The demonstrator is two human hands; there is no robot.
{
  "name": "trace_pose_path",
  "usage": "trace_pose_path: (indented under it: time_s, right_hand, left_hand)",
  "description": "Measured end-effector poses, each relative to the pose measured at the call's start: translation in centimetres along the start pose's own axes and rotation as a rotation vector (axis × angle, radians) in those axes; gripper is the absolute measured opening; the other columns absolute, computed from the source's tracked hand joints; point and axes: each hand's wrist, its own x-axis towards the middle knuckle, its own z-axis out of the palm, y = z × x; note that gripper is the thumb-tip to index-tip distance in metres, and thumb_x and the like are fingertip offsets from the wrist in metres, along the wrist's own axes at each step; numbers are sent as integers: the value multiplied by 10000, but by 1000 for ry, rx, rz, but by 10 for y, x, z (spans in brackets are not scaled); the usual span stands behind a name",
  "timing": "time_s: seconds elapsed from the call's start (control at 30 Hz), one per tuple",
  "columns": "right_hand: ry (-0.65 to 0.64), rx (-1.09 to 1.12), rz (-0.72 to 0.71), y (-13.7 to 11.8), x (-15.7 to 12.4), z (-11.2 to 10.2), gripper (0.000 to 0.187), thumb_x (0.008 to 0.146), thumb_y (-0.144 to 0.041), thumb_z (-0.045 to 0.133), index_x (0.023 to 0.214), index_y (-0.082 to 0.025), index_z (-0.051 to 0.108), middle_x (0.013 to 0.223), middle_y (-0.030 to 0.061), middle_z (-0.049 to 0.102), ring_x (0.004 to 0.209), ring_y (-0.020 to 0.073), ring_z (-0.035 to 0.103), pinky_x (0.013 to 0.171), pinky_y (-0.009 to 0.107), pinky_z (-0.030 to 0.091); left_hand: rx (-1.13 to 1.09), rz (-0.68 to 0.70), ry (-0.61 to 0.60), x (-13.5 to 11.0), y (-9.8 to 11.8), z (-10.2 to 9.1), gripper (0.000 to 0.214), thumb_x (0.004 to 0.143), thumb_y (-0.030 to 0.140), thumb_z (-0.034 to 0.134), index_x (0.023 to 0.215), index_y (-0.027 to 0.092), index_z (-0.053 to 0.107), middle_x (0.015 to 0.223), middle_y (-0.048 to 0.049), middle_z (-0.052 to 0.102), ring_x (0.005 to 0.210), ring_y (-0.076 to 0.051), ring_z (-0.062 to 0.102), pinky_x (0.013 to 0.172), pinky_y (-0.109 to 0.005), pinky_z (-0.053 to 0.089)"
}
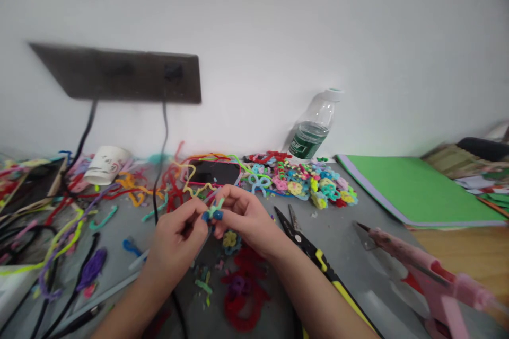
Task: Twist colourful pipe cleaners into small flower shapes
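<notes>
Both my hands meet over the middle of the grey table. My left hand [175, 241] and my right hand [242, 217] each pinch the same small pipe-cleaner piece [213, 211], light green with blue fingertips around it. Fingers of both hands are closed on it. Below the hands lie a small yellow-and-blue pipe-cleaner flower [229, 240] and a red and purple pipe-cleaner shape [242, 291].
A heap of coloured pipe-cleaner flowers [302, 183] lies behind, next to a phone [214, 172] and a plastic bottle [314, 127]. Black-and-yellow pliers [314, 257] and a pink glue gun [429, 275] lie right. Green paper sheets [417, 188], a paper cup [106, 164], loose pipe cleaners and cables lie around.
</notes>
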Motion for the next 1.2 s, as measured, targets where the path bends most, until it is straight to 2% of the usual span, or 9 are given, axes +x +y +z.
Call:
trace_pose_path:
  time_s: [0.1,0.17,0.33,0.6,0.8,0.97,1.2]
  right_hand:
    - [5,0,17,-2,1,-2,335,695,-333,837,803,-152,575,667,-25,648,502,68,622,504,165,516]
    - [9,-4,17,-2,1,-2,338,693,-340,839,802,-150,582,671,-25,646,505,66,621,508,165,519]
    - [4,-24,17,-3,1,-1,331,711,-360,825,814,-153,589,679,-27,640,531,71,630,533,174,529]
    - [22,-78,11,-3,1,1,401,634,-366,868,805,-173,560,712,-47,609,553,69,601,555,189,521]
    - [17,-158,47,-3,0,-2,353,668,-369,830,796,-171,566,670,-46,588,522,62,534,511,185,471]
    - [-1,-186,79,-4,-1,-2,273,672,-274,792,761,-169,557,628,-61,536,511,51,462,477,160,419]
    - [10,-195,26,-1,1,-5,297,713,-370,780,810,-165,588,673,-36,567,533,74,516,519,201,444]
  left_hand:
    - [-148,-32,-113,1,-3,-2,254,950,283,414,749,207,550,627,48,550,518,-102,452,492,-207,345]
    - [-178,-42,-133,2,-5,-3,257,974,320,410,779,211,538,635,53,537,517,-101,436,487,-209,331]
    - [-116,-32,-117,3,-6,-4,259,984,354,414,802,212,532,653,47,533,551,-109,457,514,-213,340]
    - [64,-13,-130,3,-8,-4,215,970,325,380,826,214,496,615,52,506,519,-120,449,515,-232,326]
    - [67,-40,-175,4,-9,-4,231,955,327,382,777,216,480,594,61,439,513,-118,391,499,-236,289]
    - [64,-27,-160,5,-8,-8,226,935,317,403,749,212,478,586,65,404,502,-111,376,492,-233,283]
    - [-39,-70,-113,6,-4,-6,250,942,337,413,757,203,515,610,55,438,516,-109,388,483,-219,312]
